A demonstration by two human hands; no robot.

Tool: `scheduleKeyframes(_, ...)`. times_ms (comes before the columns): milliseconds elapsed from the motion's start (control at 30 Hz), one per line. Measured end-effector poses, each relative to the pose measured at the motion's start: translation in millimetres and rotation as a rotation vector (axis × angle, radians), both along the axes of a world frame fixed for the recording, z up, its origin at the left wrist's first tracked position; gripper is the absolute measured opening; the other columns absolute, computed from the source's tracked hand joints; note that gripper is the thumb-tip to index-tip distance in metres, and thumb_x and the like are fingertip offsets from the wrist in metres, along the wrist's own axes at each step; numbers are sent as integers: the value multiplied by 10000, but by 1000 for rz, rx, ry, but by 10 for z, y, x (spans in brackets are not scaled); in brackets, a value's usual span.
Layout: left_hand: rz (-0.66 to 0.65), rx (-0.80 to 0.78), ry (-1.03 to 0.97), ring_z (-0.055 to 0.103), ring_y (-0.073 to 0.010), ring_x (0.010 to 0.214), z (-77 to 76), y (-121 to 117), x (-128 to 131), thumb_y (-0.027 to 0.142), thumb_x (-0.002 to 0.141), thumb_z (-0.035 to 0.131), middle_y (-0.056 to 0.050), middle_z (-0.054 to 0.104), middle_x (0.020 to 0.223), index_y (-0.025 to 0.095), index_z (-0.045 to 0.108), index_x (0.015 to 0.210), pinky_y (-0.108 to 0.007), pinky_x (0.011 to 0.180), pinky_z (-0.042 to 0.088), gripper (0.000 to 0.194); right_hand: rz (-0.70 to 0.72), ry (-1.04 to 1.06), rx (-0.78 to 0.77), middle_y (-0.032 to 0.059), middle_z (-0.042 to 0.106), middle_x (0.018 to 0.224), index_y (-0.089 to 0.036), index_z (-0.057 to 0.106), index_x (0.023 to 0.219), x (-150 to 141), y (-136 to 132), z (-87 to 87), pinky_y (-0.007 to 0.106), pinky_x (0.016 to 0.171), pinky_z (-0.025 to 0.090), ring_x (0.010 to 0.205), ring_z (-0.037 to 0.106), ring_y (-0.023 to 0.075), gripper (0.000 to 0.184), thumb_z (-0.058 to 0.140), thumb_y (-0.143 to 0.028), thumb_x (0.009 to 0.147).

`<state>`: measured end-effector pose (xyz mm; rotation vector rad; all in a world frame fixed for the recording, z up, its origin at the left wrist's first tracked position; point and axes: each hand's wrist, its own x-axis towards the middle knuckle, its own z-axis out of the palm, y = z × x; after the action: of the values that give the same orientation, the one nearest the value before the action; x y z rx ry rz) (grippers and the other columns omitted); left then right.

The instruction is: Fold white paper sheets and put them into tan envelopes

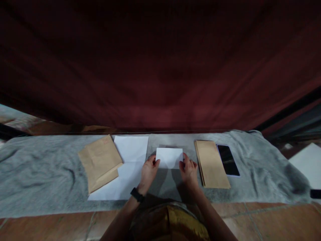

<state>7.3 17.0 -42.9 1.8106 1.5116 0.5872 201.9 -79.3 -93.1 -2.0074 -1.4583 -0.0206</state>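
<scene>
Steadying step: left hand (pixel 148 171), right hand (pixel 190 172) nearly closed, pinching white paper (pixel 169 157) (seemingly folded) by side edges, nearer blanket's (pixel 50 170) far edge.

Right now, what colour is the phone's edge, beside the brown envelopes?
Pale purple, clearest in the head view.

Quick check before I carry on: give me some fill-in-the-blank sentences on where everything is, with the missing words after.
The number of hands touching the small white paper is ____.
The dark wristband is on the ____ wrist.
The hand nearer the phone is the ____ one.
The brown envelopes on the left partly cover larger sheets coloured ____.

Missing words: two; left; right; white.
</scene>
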Motion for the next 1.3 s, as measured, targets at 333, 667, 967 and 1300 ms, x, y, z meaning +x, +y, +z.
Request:
scheduleKeyframes(333, -11, 83, 193, 705, -225, 877, -87, -62, 60, 260, 985, 532, -81, 734, 1039, 187, 548, 1398, -303, 776, 506, 420, -22, -118, -159, 168, 703, 1039, -127, 518, 1428, -76, -57, 146, 503, 968, 360, 988, 611, 323, 438, 388, -267, 1034)
scheduleKeyframes(667, -219, 427, 311, 538, -288, 1324, -118, -190, 179, 237, 1011, 438, -134, 591, 1420, 200, 570, 1387, -445, 1119, 423, 400, -10, -250, -145, 157, 659, 1014, -121, 609, 1320, -107, -96, 121, 458, 867, 398, 933, 553, 305, 379, 390, -240, 1035)
scheduleKeyframes(967, -397, 614, 509, 316, -268, 1522, -359, -273, 378, 212, 1004, 387, -121, 400, 1616, 174, 441, 1527, -507, 1222, 311, 528, 105, -145, -53, 170, 601, 1382, -132, 593, 1355, -216, 124, 149, 489, 1045, 415, 1261, 523, 305, 399, 365, -258, 1053)
scheduleKeyframes(1300, -354, 563, 529, 280, -239, 1536, -419, -240, 372, 139, 982, 312, -147, 370, 1626, 77, 343, 1570, -459, 1243, 283, 593, 226, -228, -156, 156, 407, 1603, -88, 402, 1546, -284, 277, 23, 458, 1230, 246, 1507, 330, 252, 545, 275, -365, 1095)
